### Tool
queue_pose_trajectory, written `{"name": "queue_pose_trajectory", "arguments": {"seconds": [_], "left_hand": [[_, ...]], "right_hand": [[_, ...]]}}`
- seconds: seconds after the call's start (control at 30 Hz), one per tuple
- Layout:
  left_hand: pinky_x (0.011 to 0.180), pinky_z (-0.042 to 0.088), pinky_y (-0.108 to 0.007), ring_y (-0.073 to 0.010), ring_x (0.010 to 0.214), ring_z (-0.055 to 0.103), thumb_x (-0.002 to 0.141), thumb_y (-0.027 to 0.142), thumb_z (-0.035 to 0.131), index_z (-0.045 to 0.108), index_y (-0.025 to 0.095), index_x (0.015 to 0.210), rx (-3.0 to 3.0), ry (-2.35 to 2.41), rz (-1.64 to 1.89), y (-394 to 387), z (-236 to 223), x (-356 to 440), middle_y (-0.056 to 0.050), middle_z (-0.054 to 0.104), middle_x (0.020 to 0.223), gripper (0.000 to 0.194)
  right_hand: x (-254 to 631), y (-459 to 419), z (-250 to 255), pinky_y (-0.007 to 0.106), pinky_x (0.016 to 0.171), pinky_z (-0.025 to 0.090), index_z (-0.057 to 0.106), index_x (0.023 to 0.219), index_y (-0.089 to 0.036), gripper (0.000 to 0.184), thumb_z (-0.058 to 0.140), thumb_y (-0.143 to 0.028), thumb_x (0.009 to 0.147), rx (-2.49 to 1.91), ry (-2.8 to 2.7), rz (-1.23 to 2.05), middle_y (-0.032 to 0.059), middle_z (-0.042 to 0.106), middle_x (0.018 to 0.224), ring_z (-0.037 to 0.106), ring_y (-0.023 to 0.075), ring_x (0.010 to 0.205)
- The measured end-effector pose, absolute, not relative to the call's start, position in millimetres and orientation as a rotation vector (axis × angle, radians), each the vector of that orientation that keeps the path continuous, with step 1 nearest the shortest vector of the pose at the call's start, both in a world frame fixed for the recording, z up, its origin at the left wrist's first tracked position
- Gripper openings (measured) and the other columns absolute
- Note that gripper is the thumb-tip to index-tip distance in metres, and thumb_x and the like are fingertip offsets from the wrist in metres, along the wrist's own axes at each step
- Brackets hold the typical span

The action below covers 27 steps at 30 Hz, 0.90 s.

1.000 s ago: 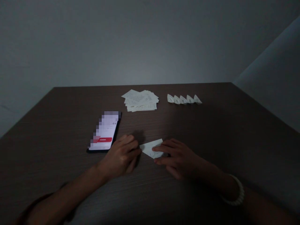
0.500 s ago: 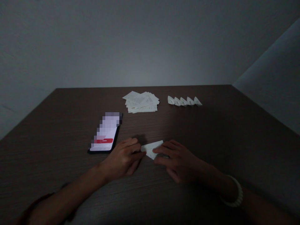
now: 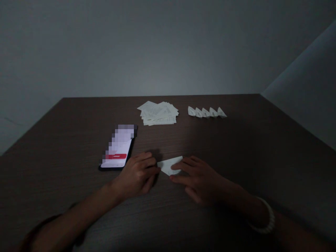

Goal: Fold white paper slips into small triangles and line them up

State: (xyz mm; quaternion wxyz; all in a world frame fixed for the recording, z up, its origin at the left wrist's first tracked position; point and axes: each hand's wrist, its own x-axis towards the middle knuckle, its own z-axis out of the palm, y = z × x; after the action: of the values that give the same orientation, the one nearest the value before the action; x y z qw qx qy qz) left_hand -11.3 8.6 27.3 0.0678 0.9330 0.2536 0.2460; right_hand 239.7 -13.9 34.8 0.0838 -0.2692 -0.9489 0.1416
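Observation:
A small folded piece of white paper (image 3: pixel 167 166) with faint print lies on the dark wooden table between my hands. My left hand (image 3: pixel 140 175) is closed, its thumb and forefinger pinching the paper's left corner. Over the right part of the paper, my right hand (image 3: pixel 195 178) holds it with fingertips on top and the thumb at its near edge. Its fingers cover the paper's right end. Behind, to the right, several folded paper pieces (image 3: pixel 206 112) with pointed tips stand in a tight row.
A loose stack of printed paper slips (image 3: pixel 159 113) lies toward the table's far edge. Left of my left hand rests a phone (image 3: pixel 118 148) with a lit screen, partly pixelated. The brown table (image 3: pixel 65 140) meets a grey wall (image 3: pixel 157 45) behind it.
My left thumb and forefinger slid a little right over the paper's left corner, then back left. My right thumb has shifted slightly left along the near edge. The paper stays in place.

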Motion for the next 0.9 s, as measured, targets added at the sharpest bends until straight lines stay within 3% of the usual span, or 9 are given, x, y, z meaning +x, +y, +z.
{"name": "queue_pose_trajectory", "arguments": {"seconds": [0.2, 0.4, 0.67, 0.9], "left_hand": [[0.060, 0.045, -0.034, -0.0201, 0.069, 0.048, 0.083, 0.008, 0.045, 0.070, 0.012, 0.077, 2.805, 0.779, 0.674, 7.8, 28.9, -12.0, -0.007, 0.055, 0.067, 0.026], [0.064, 0.047, -0.034, -0.0202, 0.074, 0.048, 0.083, 0.011, 0.044, 0.067, 0.012, 0.078, 2.755, 0.782, 0.625, 6.9, 30.0, -11.0, -0.008, 0.055, 0.077, 0.023], [0.076, 0.049, -0.037, -0.0220, 0.087, 0.051, 0.091, 0.029, 0.053, 0.062, 0.013, 0.087, 2.713, 0.878, 0.530, 6.9, 29.8, -5.0, -0.010, 0.058, 0.093, 0.019], [0.086, 0.044, -0.042, -0.0242, 0.098, 0.051, 0.088, 0.029, 0.058, 0.060, 0.016, 0.110, 2.579, 0.950, 0.505, 9.1, 29.0, -1.4, -0.009, 0.058, 0.107, 0.025]], "right_hand": [[252.4, -10.4, 27.8, 0.039, 0.092, 0.040, 0.065, 0.103, -0.023, 0.029, 0.057, -0.013, 0.077, -0.691, -2.689, 0.459, 0.0043, 0.058, 0.125, 0.051, 0.0220, 0.108], [264.9, 1.5, 36.2, 0.043, 0.096, 0.039, 0.057, 0.123, -0.022, 0.047, 0.057, -0.014, 0.076, -0.811, -2.588, 0.523, 0.0086, 0.051, 0.135, 0.048, 0.0243, 0.115], [261.4, 1.1, 33.0, 0.043, 0.096, 0.040, 0.061, 0.117, -0.023, 0.041, 0.061, -0.019, 0.077, -0.833, -2.628, 0.542, 0.0067, 0.057, 0.127, 0.050, 0.0236, 0.112], [256.6, 2.3, 26.7, 0.043, 0.095, 0.040, 0.057, 0.123, -0.020, 0.045, 0.064, -0.026, 0.079, -0.907, -2.495, 0.487, 0.0102, 0.055, 0.128, 0.050, 0.0244, 0.113]]}}
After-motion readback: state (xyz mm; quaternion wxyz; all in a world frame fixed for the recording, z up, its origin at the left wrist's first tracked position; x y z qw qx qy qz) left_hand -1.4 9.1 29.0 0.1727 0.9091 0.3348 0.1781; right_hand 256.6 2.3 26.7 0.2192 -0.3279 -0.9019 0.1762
